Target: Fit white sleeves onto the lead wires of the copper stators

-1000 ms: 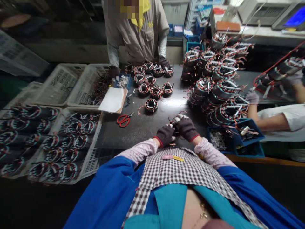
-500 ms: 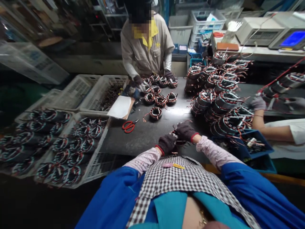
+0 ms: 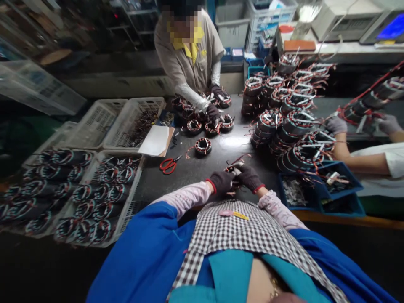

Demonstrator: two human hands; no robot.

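At the near edge of the dark table, my left hand (image 3: 222, 182) and my right hand (image 3: 250, 177), both in dark gloves, grip a wound coil ring (image 3: 232, 168) from its two sides. The hands hide much of this ring, and reddish wires stick out above it. Beyond it, a single coil ring (image 3: 203, 146) with copper wires lies on the table. Red-handled scissors (image 3: 169, 165) lie to the left of that ring, near a white sheet (image 3: 155, 141).
Across the table a person (image 3: 192, 54) handles more rings. Tall ring stacks (image 3: 299, 122) and blue bins (image 3: 339, 181) stand right, beside another person's gloved hand (image 3: 336, 125). Crates (image 3: 128, 202) of rings fill the left.
The person opposite has reached a hand rightward to the nearer rings. My hands remain on the ring, slightly shifted. At the right, a second gloved hand shows more clearly by the red wires.
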